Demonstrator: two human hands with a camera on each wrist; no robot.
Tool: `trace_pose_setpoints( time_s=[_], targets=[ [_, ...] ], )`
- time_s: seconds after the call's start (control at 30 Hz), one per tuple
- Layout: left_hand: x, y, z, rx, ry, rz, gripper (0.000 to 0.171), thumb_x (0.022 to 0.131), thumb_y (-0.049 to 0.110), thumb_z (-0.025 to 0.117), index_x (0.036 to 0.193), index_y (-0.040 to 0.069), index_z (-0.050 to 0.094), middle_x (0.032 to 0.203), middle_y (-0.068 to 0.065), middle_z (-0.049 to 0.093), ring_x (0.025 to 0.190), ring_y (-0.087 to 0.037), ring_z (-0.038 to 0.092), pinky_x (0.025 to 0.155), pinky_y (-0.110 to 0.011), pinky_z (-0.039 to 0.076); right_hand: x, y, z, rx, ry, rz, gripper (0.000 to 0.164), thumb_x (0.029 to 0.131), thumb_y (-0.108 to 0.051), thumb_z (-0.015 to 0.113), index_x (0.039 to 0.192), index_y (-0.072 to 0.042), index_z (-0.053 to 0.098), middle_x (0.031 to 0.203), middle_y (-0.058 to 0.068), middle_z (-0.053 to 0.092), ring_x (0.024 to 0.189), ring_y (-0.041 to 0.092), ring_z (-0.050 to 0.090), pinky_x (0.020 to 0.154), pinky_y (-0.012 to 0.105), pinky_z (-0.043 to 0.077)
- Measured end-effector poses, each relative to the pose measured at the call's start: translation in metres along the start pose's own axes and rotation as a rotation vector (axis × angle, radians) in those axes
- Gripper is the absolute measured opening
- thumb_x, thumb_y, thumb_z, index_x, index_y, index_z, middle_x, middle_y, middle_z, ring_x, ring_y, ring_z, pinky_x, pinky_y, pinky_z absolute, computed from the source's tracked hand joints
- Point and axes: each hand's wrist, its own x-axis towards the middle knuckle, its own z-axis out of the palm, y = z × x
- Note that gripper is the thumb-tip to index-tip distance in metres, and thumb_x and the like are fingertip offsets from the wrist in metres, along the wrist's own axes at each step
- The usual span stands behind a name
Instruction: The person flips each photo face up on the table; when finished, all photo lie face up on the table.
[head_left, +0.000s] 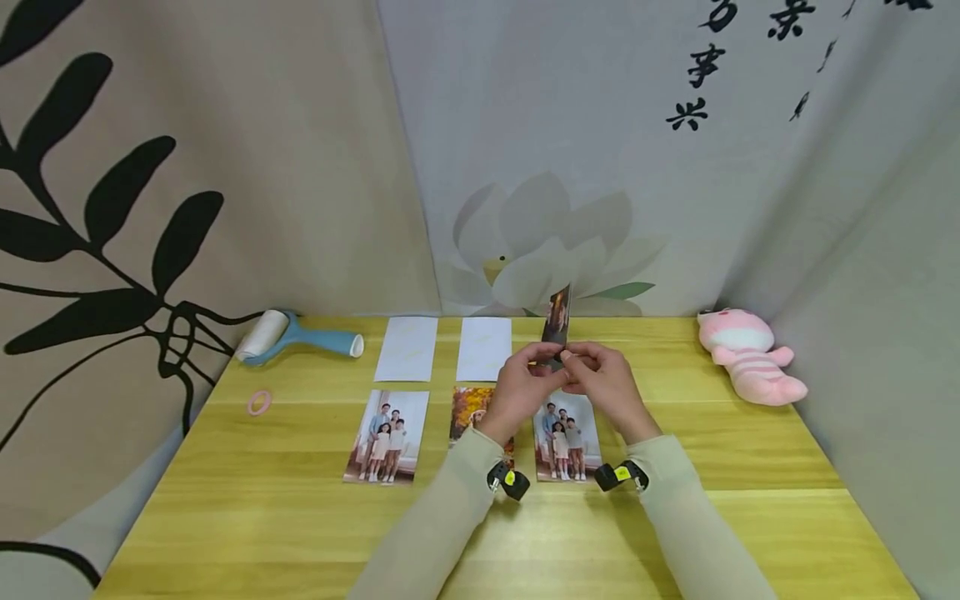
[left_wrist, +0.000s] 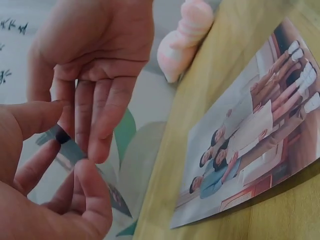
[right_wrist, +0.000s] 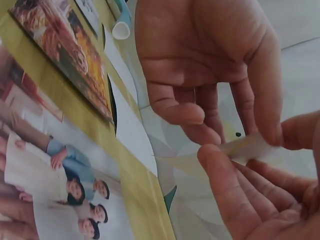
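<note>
Both hands are together above the back row of the table, pinching a photo print (head_left: 557, 315) by its lower part. The print stands up, turned nearly edge-on, with a dark brownish picture partly showing. My left hand (head_left: 519, 396) grips it from the left; my right hand (head_left: 606, 390) holds it from the right, fingers close to the left ones. In the right wrist view the print (right_wrist: 250, 147) shows a pale face between the fingertips. Below the hands lies a family photo (head_left: 567, 440); an autumn-coloured photo (head_left: 471, 406) is partly hidden by the left arm.
Another family photo (head_left: 386, 437) lies at left. Behind are two white face-down sheets, a left one (head_left: 406, 348) and a right one (head_left: 484, 348). A blue-handled lint roller (head_left: 318, 338), a pink ring (head_left: 259, 403) and a pink plush toy (head_left: 753, 358) rest on the wooden table (head_left: 247, 500).
</note>
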Motion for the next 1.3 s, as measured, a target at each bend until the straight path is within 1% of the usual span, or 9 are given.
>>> trace_pose_setpoints(
  time_s=[0.07, 0.27, 0.43, 0.57, 0.73, 0.9, 1.0, 1.13, 1.3],
  targets=[
    [-0.001, 0.001, 0.002, 0.058, 0.022, 0.003, 0.036, 0.096, 0.031, 0.081, 0.130, 0.027, 0.072, 0.127, -0.003, 0.069, 0.106, -0.018, 0.066, 0.079, -0.031, 0.059, -0.001, -0.002, 0.002, -0.006, 0.006, 0.002, 0.048, 0.107, -0.028, 0.065, 0.143, 0.003, 0.061, 0.125, 0.031, 0.071, 0.085, 0.014, 0.077, 0.079, 0.038, 0.066],
    [-0.004, 0.003, 0.009, 0.174, 0.103, 0.067, 0.040, 0.092, 0.026, 0.083, 0.131, 0.022, 0.071, 0.124, -0.007, 0.066, 0.102, -0.021, 0.067, 0.084, -0.033, 0.059, -0.002, -0.005, 0.008, -0.103, 0.080, 0.001, 0.039, 0.103, -0.025, 0.069, 0.133, 0.000, 0.068, 0.113, 0.024, 0.078, 0.083, 0.016, 0.078, 0.069, 0.026, 0.063],
    [-0.004, 0.000, 0.011, 0.202, 0.142, 0.110, 0.047, 0.088, 0.027, 0.087, 0.131, 0.018, 0.071, 0.122, -0.010, 0.066, 0.099, -0.024, 0.068, 0.084, -0.032, 0.059, -0.001, -0.006, 0.010, -0.206, 0.132, -0.010, 0.035, 0.102, -0.022, 0.067, 0.128, 0.001, 0.071, 0.107, 0.022, 0.080, 0.083, 0.019, 0.078, 0.065, 0.024, 0.058],
    [-0.006, 0.000, 0.009, 0.192, 0.117, 0.116, 0.052, 0.088, 0.033, 0.089, 0.133, 0.019, 0.069, 0.127, -0.009, 0.064, 0.104, -0.025, 0.068, 0.087, -0.034, 0.060, -0.001, -0.007, 0.008, -0.230, 0.154, -0.017, 0.034, 0.103, -0.021, 0.066, 0.128, 0.001, 0.071, 0.108, 0.022, 0.080, 0.081, 0.019, 0.079, 0.064, 0.023, 0.057],
    [-0.011, -0.003, -0.002, 0.113, 0.072, 0.093, 0.053, 0.090, 0.031, 0.087, 0.138, 0.020, 0.067, 0.134, -0.005, 0.064, 0.112, -0.021, 0.065, 0.091, -0.035, 0.059, -0.003, -0.009, 0.003, -0.154, 0.135, -0.013, 0.037, 0.104, -0.018, 0.066, 0.133, 0.005, 0.067, 0.110, 0.027, 0.078, 0.072, 0.014, 0.078, 0.065, 0.025, 0.063],
    [-0.014, -0.005, -0.019, 0.047, 0.107, 0.072, 0.043, 0.096, 0.023, 0.080, 0.136, 0.019, 0.067, 0.134, -0.001, 0.068, 0.112, -0.021, 0.066, 0.086, -0.035, 0.059, -0.006, -0.011, -0.002, -0.022, 0.110, -0.013, 0.037, 0.105, -0.011, 0.063, 0.134, 0.010, 0.063, 0.110, 0.032, 0.076, 0.072, 0.014, 0.079, 0.069, 0.030, 0.065],
    [-0.014, -0.008, -0.027, -0.028, 0.136, 0.017, 0.037, 0.099, 0.019, 0.075, 0.135, 0.014, 0.068, 0.131, -0.006, 0.069, 0.110, -0.023, 0.068, 0.084, -0.039, 0.060, -0.008, -0.011, -0.003, 0.004, 0.100, -0.014, 0.036, 0.105, -0.010, 0.062, 0.134, 0.011, 0.062, 0.110, 0.032, 0.076, 0.074, 0.015, 0.079, 0.070, 0.030, 0.065],
    [-0.013, -0.012, -0.034, -0.191, 0.128, -0.082, 0.034, 0.102, 0.014, 0.068, 0.135, 0.006, 0.065, 0.125, -0.013, 0.067, 0.106, -0.024, 0.069, 0.092, -0.050, 0.061, -0.010, -0.012, -0.002, 0.031, 0.080, -0.019, 0.035, 0.105, -0.009, 0.062, 0.134, 0.010, 0.062, 0.110, 0.032, 0.075, 0.075, 0.016, 0.079, 0.071, 0.030, 0.065],
    [-0.012, -0.016, -0.039, -0.328, 0.097, -0.169, 0.033, 0.103, 0.008, 0.063, 0.136, 0.002, 0.062, 0.111, -0.009, 0.068, 0.098, -0.022, 0.071, 0.092, -0.043, 0.063, -0.012, -0.013, 0.000, 0.047, 0.052, -0.025, 0.033, 0.105, -0.009, 0.061, 0.133, 0.010, 0.062, 0.107, 0.030, 0.074, 0.075, 0.014, 0.079, 0.072, 0.030, 0.066]
  ],
)
